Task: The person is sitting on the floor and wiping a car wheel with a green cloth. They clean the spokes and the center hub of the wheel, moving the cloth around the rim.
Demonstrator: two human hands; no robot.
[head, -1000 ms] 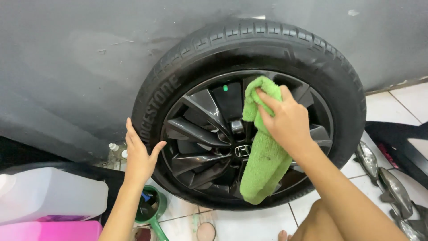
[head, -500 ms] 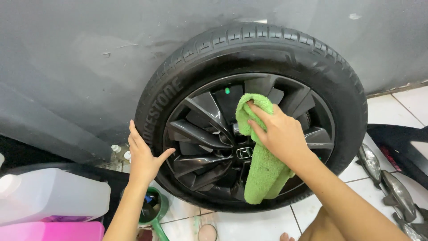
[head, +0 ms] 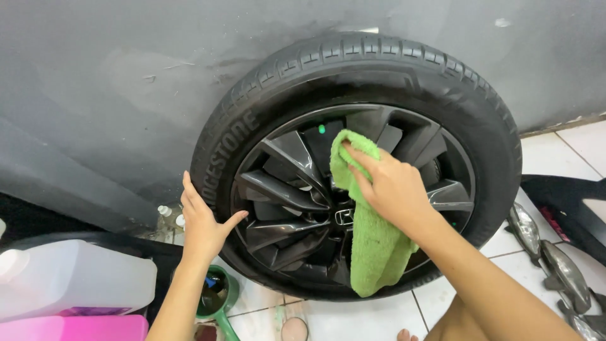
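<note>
Fingers point(head: 363, 165) of the right hand point(head: 394, 189) lie spread and flat over a green cloth point(head: 372, 243), pressing its top against the dark spokes of the wheel rim point(head: 297, 189) rather than closing round it; the rest of the cloth hangs loose past the hub. Over the last second this hand and the cloth have slid down and leftward, from the upper spokes toward the centre, so the wiping stroke has moved inward across the rim. The left hand point(head: 203, 224) holds nothing: open, palm against the lower-left sidewall of the tyre point(head: 416, 63), thumb out toward the rim, about where it was before, steadying the wheel as it leans on the grey wall point(head: 113, 76). A green funnel point(head: 218, 297) and a white jug point(head: 76, 278) sit on the tiled floor point(head: 549, 158) below.
</note>
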